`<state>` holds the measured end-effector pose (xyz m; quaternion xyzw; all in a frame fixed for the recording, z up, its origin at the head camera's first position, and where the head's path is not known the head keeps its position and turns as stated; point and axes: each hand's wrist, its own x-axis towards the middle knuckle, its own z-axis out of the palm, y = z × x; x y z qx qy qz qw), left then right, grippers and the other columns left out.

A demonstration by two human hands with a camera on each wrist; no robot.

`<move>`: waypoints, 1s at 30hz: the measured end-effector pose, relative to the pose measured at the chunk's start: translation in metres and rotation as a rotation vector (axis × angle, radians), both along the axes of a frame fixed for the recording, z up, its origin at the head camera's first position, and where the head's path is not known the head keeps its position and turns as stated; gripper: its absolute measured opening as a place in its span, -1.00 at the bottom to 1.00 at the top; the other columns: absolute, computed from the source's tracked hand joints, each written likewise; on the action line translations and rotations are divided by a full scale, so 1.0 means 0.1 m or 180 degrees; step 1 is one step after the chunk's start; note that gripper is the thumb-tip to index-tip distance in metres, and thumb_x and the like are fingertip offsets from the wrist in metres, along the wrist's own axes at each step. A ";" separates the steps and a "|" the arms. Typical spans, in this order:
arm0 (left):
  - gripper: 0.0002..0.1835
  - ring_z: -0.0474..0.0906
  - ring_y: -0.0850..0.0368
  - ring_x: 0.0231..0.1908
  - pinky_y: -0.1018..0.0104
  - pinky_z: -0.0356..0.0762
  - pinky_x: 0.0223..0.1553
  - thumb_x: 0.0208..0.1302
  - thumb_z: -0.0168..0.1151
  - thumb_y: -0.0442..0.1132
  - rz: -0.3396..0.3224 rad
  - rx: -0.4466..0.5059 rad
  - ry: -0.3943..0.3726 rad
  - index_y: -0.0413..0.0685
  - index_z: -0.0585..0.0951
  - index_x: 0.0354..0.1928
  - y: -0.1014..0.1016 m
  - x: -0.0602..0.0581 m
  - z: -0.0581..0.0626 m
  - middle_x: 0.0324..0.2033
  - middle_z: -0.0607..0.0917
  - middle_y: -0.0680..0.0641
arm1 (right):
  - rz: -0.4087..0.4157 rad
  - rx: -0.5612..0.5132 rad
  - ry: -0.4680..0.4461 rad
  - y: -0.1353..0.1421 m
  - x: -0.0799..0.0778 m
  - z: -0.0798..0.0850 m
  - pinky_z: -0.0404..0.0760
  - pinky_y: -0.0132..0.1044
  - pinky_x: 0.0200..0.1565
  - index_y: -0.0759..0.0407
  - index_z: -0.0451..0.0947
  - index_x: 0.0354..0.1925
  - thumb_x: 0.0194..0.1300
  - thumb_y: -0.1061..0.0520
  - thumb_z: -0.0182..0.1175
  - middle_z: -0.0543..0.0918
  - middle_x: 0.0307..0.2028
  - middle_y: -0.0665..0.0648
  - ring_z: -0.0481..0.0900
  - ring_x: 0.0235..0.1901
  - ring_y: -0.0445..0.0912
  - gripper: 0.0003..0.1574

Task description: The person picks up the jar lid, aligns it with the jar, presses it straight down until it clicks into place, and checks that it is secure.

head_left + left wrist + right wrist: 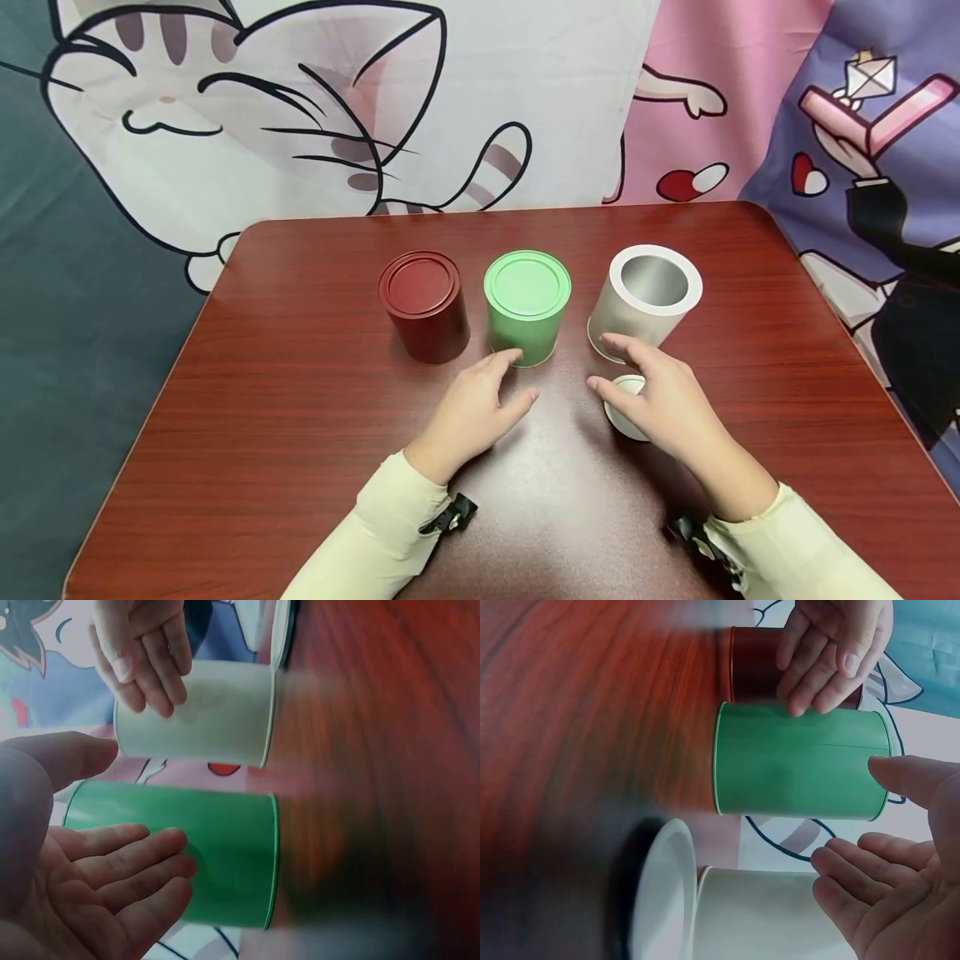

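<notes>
While the left hand (472, 410) holds nothing, its fingers loosely extended, the green can (527, 308) stands just beyond its fingertips; from where I stand, I cannot tell whether they touch. Farther left, beyond that hand, is the red can (425, 307), closed on top. The right hand (667, 400) is empty too, its thumb apart from its loose fingers, hanging over a lid (622, 422) on the table (262, 392). Just past those fingers stands the white can (624, 315), upright, its top open.

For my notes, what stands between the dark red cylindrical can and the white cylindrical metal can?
A green cylindrical metal can, shown in the head view.
</notes>
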<state>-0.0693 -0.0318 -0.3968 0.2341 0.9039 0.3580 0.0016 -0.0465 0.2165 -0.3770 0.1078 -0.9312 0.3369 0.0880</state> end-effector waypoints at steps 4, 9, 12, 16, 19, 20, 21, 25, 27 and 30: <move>-0.41 0.60 0.01 0.13 0.10 0.52 0.18 0.30 0.30 -0.04 -0.0098 -0.0051 -0.0063 -0.19 0.51 0.29 0.08 0.03 -0.02 0.14 0.65 -0.12 | -0.0013 0.0017 -0.0018 0.03 0.04 -0.01 0.52 0.08 0.11 0.18 0.55 0.22 0.23 0.04 0.42 0.70 0.07 0.19 0.64 0.10 0.11 -0.38; -0.40 0.63 0.06 0.04 0.12 0.55 0.13 0.30 0.30 -0.02 -0.0184 -0.0111 -0.0081 -0.17 0.51 0.30 0.16 0.05 -0.02 0.11 0.67 -0.12 | -0.0027 0.0019 -0.0019 0.07 0.07 -0.02 0.52 0.08 0.10 0.18 0.56 0.21 0.21 0.04 0.43 0.71 0.05 0.20 0.65 0.07 0.11 -0.38; -0.39 0.63 0.08 0.02 0.14 0.56 0.12 0.30 0.31 -0.02 -0.0233 -0.0147 -0.0074 -0.18 0.50 0.30 0.20 0.05 -0.01 0.12 0.67 -0.11 | -0.0039 0.0049 -0.0027 0.09 0.10 -0.03 0.52 0.09 0.09 0.18 0.56 0.20 0.20 0.04 0.44 0.71 0.04 0.20 0.65 0.06 0.12 -0.37; -0.37 0.63 0.09 0.05 0.15 0.55 0.14 0.31 0.31 0.00 -0.0288 -0.0170 -0.0127 -0.18 0.49 0.32 0.25 0.06 -0.02 0.14 0.66 -0.07 | -0.0069 0.0118 -0.0068 0.13 0.14 -0.07 0.53 0.10 0.06 0.20 0.56 0.20 0.17 0.05 0.46 0.71 0.04 0.21 0.66 0.04 0.13 -0.35; -0.37 0.62 0.12 0.07 0.16 0.54 0.16 0.33 0.29 0.02 -0.0303 -0.0194 -0.0184 -0.17 0.48 0.34 0.28 0.07 -0.04 0.15 0.66 -0.05 | -0.0100 0.0162 -0.0111 0.16 0.17 -0.09 0.54 0.10 0.06 0.19 0.56 0.21 0.16 0.06 0.47 0.71 0.04 0.20 0.66 0.04 0.14 -0.33; -0.37 0.62 0.13 0.08 0.17 0.54 0.16 0.33 0.29 0.02 -0.0302 -0.0203 -0.0200 -0.16 0.48 0.34 0.29 0.08 -0.05 0.15 0.66 -0.05 | -0.0105 0.0175 -0.0119 0.16 0.17 -0.10 0.53 0.10 0.07 0.19 0.55 0.22 0.16 0.06 0.47 0.71 0.05 0.20 0.66 0.05 0.14 -0.32; -0.37 0.62 0.14 0.09 0.17 0.53 0.17 0.34 0.29 0.02 -0.0302 -0.0206 -0.0210 -0.16 0.48 0.34 0.30 0.08 -0.06 0.16 0.65 -0.04 | -0.0110 0.0182 -0.0127 0.17 0.18 -0.10 0.53 0.11 0.08 0.19 0.55 0.23 0.16 0.06 0.47 0.70 0.06 0.20 0.65 0.06 0.14 -0.32; -0.38 0.62 0.15 0.09 0.17 0.53 0.18 0.33 0.30 0.00 -0.0315 -0.0212 -0.0218 -0.15 0.48 0.33 0.32 0.09 -0.10 0.15 0.66 -0.05 | -0.0109 0.0197 -0.0109 0.20 0.20 -0.13 0.53 0.11 0.08 0.17 0.54 0.23 0.14 0.08 0.49 0.71 0.06 0.19 0.65 0.07 0.14 -0.30; -0.38 0.61 0.12 0.10 0.16 0.53 0.17 0.32 0.31 -0.01 -0.0325 -0.0231 -0.0208 -0.15 0.47 0.34 0.34 0.09 -0.12 0.14 0.66 -0.06 | -0.0104 0.0204 -0.0094 0.22 0.21 -0.14 0.53 0.11 0.08 0.18 0.55 0.23 0.12 0.09 0.50 0.70 0.06 0.20 0.65 0.07 0.14 -0.29; -0.34 0.59 0.07 0.13 0.15 0.51 0.19 0.31 0.31 -0.01 -0.0349 -0.0282 -0.0191 -0.15 0.44 0.36 0.36 0.09 -0.15 0.15 0.65 -0.08 | -0.0113 0.0228 -0.0111 0.24 0.23 -0.16 0.53 0.13 0.08 0.19 0.55 0.22 0.10 0.08 0.51 0.70 0.06 0.23 0.64 0.07 0.17 -0.27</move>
